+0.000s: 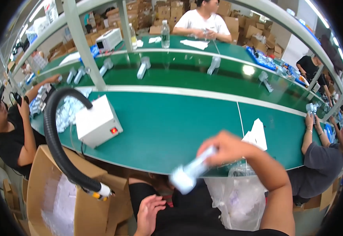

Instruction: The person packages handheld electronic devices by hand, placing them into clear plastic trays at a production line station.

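My right hand (228, 148) is closed round the handle of a pale blue handheld device (187, 177). The device tilts down to the left, its wider head lower than the handle, above my lap at the table's near edge. Motion blurs both, so its details cannot be made out. Low in the view, my left hand (149, 212) is raised with its fingers apart and holds nothing. A black flexible hose (55, 133) arches down to a nozzle (102, 192) left of that hand. The hose joins a white box (98, 122) with a lit red switch, standing on the green table (171, 126).
An open cardboard box (94, 200) with plastic inside stands at left; a clear plastic bag (240, 200) hangs at right. White paper (257, 135) lies on the table. Several similar devices lie along a green conveyor (171, 72). Co-workers sit at left, right and across.
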Action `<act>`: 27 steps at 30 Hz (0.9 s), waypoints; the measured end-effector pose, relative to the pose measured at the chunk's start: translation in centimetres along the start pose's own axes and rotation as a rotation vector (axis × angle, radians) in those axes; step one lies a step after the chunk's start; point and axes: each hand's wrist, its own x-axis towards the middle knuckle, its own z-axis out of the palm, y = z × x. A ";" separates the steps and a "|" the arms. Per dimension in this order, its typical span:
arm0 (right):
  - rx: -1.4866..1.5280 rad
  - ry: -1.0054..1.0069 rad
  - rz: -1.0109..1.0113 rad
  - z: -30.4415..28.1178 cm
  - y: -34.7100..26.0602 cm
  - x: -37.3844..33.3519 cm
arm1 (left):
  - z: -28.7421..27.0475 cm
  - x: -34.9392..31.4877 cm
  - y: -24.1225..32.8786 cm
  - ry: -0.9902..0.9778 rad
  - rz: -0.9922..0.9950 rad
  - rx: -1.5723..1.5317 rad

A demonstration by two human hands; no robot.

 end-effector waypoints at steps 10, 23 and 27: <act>-0.437 1.352 0.386 -13.6 17.5 16.9 | -3.7 0.6 -5.2 -0.082 -0.218 0.206; -1.076 0.782 0.789 -18.7 16.1 21.0 | -3.7 -1.8 -0.7 0.273 -0.205 0.212; -0.984 0.783 0.782 -24.3 32.5 18.7 | -2.3 -3.2 4.6 0.216 -0.075 0.431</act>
